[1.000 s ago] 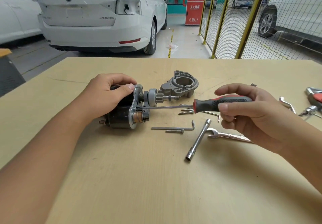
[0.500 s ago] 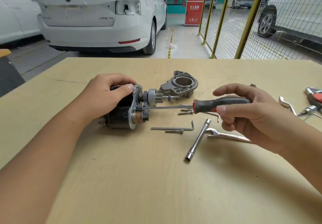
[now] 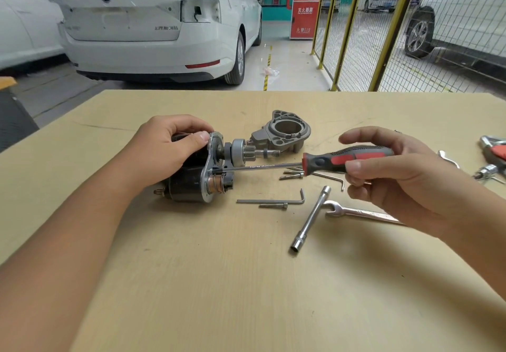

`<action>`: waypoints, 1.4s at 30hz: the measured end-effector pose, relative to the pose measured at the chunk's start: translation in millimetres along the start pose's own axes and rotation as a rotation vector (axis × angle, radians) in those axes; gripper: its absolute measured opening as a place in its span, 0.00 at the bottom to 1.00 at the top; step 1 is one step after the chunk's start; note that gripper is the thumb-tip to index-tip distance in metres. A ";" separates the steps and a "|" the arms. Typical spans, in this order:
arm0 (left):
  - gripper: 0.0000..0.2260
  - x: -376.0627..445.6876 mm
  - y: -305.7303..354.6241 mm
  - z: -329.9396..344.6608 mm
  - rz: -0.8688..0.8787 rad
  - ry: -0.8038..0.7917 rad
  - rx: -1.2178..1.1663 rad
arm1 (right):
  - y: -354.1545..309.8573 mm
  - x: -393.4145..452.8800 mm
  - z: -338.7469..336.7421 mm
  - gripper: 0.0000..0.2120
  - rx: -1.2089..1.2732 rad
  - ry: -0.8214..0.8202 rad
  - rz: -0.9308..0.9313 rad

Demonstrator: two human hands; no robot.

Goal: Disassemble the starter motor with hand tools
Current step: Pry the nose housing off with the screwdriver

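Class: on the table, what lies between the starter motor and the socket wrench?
In the head view, a hex key and a loose bolt lie between the starter motor and the socket wrench.

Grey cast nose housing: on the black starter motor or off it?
Off. The grey cast nose housing lies on the wooden table apart from the black starter motor, whose pinion gear is bare.
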State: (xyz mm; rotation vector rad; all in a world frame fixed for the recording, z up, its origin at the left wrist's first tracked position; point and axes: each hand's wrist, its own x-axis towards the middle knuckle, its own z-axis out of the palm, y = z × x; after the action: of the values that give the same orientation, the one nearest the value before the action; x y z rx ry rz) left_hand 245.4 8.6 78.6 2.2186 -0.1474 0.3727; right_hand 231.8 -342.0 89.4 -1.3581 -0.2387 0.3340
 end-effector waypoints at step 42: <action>0.06 -1.2 2.0 -0.3 -0.006 0.029 0.045 | 5.9 1.1 4.2 0.24 0.045 0.018 -0.007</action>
State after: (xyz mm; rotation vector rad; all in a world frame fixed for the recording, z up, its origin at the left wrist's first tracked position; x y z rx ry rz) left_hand 243.8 7.5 79.8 2.2564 -0.1173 0.4081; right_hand 230.7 -336.7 84.4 -1.3156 -0.2198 0.3200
